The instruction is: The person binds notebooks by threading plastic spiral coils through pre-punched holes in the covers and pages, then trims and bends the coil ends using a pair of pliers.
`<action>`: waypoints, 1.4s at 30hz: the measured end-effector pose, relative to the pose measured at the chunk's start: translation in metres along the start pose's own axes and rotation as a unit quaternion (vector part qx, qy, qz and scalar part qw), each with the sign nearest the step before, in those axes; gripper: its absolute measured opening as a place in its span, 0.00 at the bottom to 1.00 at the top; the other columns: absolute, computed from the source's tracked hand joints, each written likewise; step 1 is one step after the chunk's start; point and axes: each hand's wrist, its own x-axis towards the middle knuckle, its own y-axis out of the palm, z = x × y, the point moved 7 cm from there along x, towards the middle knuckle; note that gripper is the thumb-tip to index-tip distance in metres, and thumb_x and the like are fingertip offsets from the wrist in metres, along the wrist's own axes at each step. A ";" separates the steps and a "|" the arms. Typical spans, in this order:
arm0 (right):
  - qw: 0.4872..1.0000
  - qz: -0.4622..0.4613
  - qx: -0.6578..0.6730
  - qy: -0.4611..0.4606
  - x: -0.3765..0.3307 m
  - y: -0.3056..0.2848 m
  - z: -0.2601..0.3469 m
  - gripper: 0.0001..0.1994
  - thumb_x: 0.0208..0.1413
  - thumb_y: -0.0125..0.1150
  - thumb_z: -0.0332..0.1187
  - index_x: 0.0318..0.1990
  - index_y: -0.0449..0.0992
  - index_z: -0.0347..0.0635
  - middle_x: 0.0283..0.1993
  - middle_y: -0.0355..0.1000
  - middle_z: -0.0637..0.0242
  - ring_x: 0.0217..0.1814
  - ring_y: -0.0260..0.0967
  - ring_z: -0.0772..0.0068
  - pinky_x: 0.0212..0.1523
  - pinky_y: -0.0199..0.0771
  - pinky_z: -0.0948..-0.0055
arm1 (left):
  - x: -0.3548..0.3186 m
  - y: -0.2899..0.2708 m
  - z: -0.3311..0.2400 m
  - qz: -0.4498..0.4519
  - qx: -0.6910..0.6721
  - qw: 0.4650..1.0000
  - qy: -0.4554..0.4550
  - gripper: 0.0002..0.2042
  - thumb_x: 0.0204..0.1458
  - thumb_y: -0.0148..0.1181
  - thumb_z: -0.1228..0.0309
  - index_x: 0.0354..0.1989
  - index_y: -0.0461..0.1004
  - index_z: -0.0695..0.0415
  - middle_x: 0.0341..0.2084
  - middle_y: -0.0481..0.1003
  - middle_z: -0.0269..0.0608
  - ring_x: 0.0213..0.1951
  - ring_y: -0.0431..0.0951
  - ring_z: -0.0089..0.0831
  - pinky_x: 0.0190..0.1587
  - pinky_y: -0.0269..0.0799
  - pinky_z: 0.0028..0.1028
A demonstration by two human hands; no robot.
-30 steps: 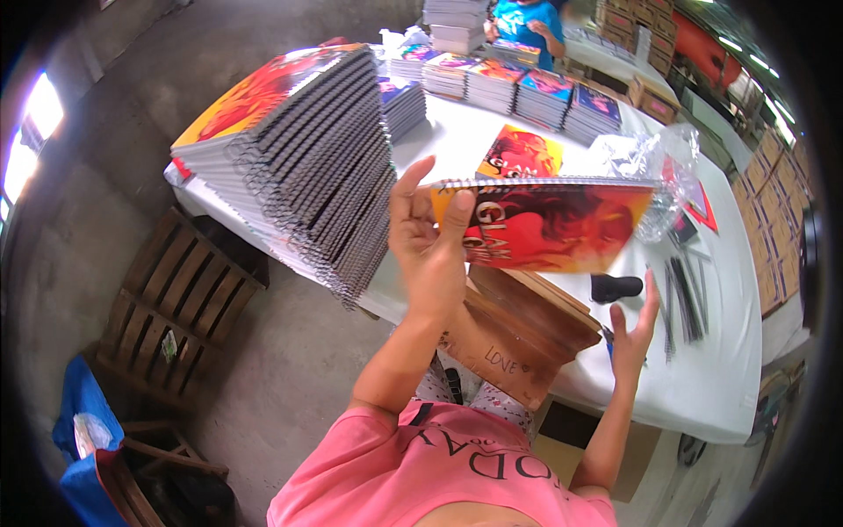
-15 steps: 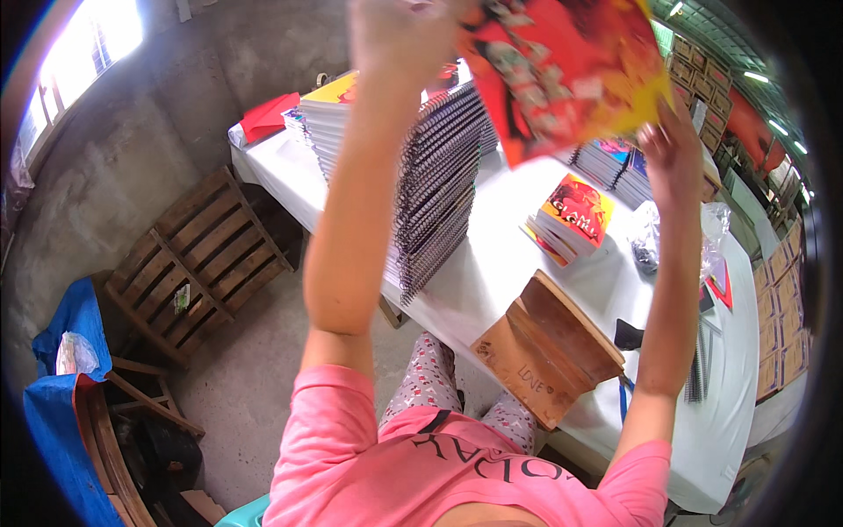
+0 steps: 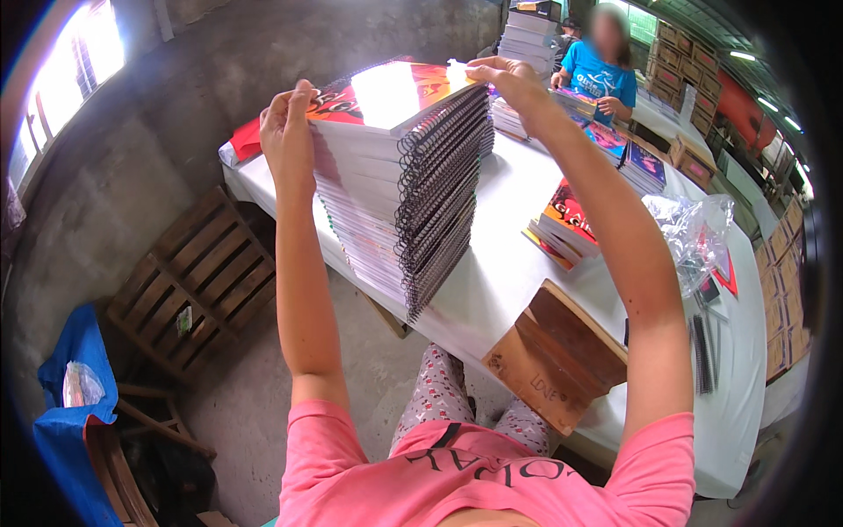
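Observation:
A tall stack of spiral-bound notebooks (image 3: 439, 193) stands on the white-covered table, its black coil bindings facing right. On top lies a notebook with a red and yellow cover (image 3: 430, 77), glare whitening its middle. My left hand (image 3: 288, 132) grips that notebook's left edge, fingertips on the cover. At the opposite corner, my right hand (image 3: 516, 86) pinches the edge, arm reaching across the table. A smaller pile of red and yellow books (image 3: 562, 224) sits right of the stack. Close to me, a brown wooden stand (image 3: 562, 351) rests at the table's edge.
A clear plastic bag (image 3: 689, 228) and loose black coils (image 3: 702, 356) lie on the table's right. Across it, a person in a blue shirt (image 3: 601, 79) stands by more notebooks (image 3: 641, 167). A wooden pallet (image 3: 198, 281) leans at the left wall. Brown cartons (image 3: 786, 290) are stacked far right.
The red and yellow notebook came down from the raised hands onto the stack. My left hand moved left and down, my right hand left. The person across the table came into view.

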 end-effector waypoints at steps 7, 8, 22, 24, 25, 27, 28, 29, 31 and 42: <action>0.988 -0.075 0.133 -0.011 -0.002 0.019 -0.006 0.15 0.60 0.49 0.34 0.50 0.71 0.35 0.46 0.72 0.65 0.46 0.67 0.78 0.49 0.63 0.80 | -0.026 0.010 -0.010 -0.090 -0.046 0.990 0.096 0.23 0.58 0.47 0.50 0.32 0.75 0.60 0.34 0.73 0.37 0.36 0.70 0.24 0.44 0.62 0.23; 0.989 -0.086 0.119 -0.022 -0.003 0.020 -0.007 0.15 0.60 0.49 0.34 0.50 0.71 0.34 0.46 0.71 0.65 0.46 0.66 0.77 0.50 0.63 0.80 | -0.027 0.011 -0.009 -0.092 -0.046 0.990 0.100 0.23 0.59 0.46 0.49 0.34 0.74 0.61 0.32 0.74 0.37 0.36 0.71 0.25 0.45 0.63 0.23; 0.843 -0.196 -0.341 0.366 -0.140 -0.228 -0.274 0.51 0.36 0.71 0.52 0.64 0.50 0.33 0.62 0.56 0.38 0.68 0.48 0.48 0.66 0.49 0.57 | -0.398 0.067 -0.036 0.590 -0.093 0.703 0.385 0.16 0.47 0.57 0.64 0.46 0.73 0.50 0.52 0.69 0.36 0.57 0.66 0.32 0.54 0.64 0.33; 0.834 -0.106 -0.132 0.526 -0.180 -0.204 -0.307 0.44 0.34 0.70 0.60 0.57 0.64 0.44 0.60 0.60 0.52 0.63 0.55 0.46 0.54 0.56 0.36 | -0.419 0.082 -0.021 0.594 -0.092 0.710 0.368 0.16 0.46 0.56 0.66 0.46 0.73 0.50 0.50 0.70 0.35 0.56 0.67 0.31 0.52 0.64 0.32; 0.838 -0.115 -0.084 0.527 -0.188 -0.194 -0.310 0.36 0.36 0.70 0.59 0.48 0.70 0.44 0.54 0.63 0.57 0.56 0.60 0.53 0.51 0.61 0.44 | -0.428 0.088 -0.012 0.596 -0.090 0.712 0.360 0.16 0.46 0.55 0.67 0.45 0.73 0.50 0.49 0.70 0.35 0.55 0.68 0.31 0.52 0.65 0.32; 0.846 -0.131 -0.075 0.511 -0.190 -0.196 -0.308 0.29 0.38 0.71 0.56 0.42 0.72 0.45 0.46 0.68 0.62 0.46 0.67 0.59 0.43 0.68 0.49 | -0.440 0.099 0.004 0.584 -0.107 0.730 0.339 0.15 0.46 0.55 0.68 0.44 0.74 0.50 0.47 0.71 0.33 0.53 0.69 0.30 0.49 0.65 0.29; 0.852 -0.124 -0.069 0.504 -0.187 -0.200 -0.305 0.27 0.39 0.71 0.53 0.41 0.72 0.44 0.42 0.69 0.63 0.41 0.67 0.63 0.39 0.70 0.53 | -0.443 0.103 0.005 0.569 -0.096 0.738 0.351 0.14 0.46 0.55 0.68 0.44 0.74 0.50 0.47 0.71 0.33 0.53 0.69 0.30 0.49 0.66 0.29; 0.855 -0.117 -0.060 0.502 -0.187 -0.203 -0.301 0.24 0.40 0.71 0.51 0.39 0.73 0.44 0.39 0.71 0.65 0.36 0.68 0.66 0.35 0.71 0.58 | -0.444 0.105 0.002 0.558 -0.084 0.743 0.360 0.14 0.46 0.55 0.67 0.43 0.75 0.49 0.46 0.71 0.32 0.52 0.70 0.29 0.48 0.66 0.29; 0.860 -0.121 -0.059 0.491 -0.184 -0.213 -0.305 0.19 0.42 0.72 0.45 0.36 0.74 0.43 0.32 0.72 0.67 0.28 0.68 0.71 0.27 0.71 0.65 | -0.442 0.116 0.001 0.570 -0.095 0.760 0.298 0.16 0.42 0.61 0.66 0.43 0.75 0.50 0.45 0.72 0.32 0.49 0.72 0.29 0.47 0.66 0.28; 0.796 -0.154 -0.508 0.293 -0.156 -0.235 -0.249 0.20 0.36 0.75 0.35 0.35 0.73 0.33 0.33 0.75 0.54 0.35 0.75 0.64 0.36 0.74 0.67 | -0.428 0.128 0.007 0.623 -0.130 0.763 0.117 0.18 0.44 0.66 0.64 0.45 0.75 0.52 0.43 0.73 0.37 0.47 0.72 0.34 0.47 0.69 0.31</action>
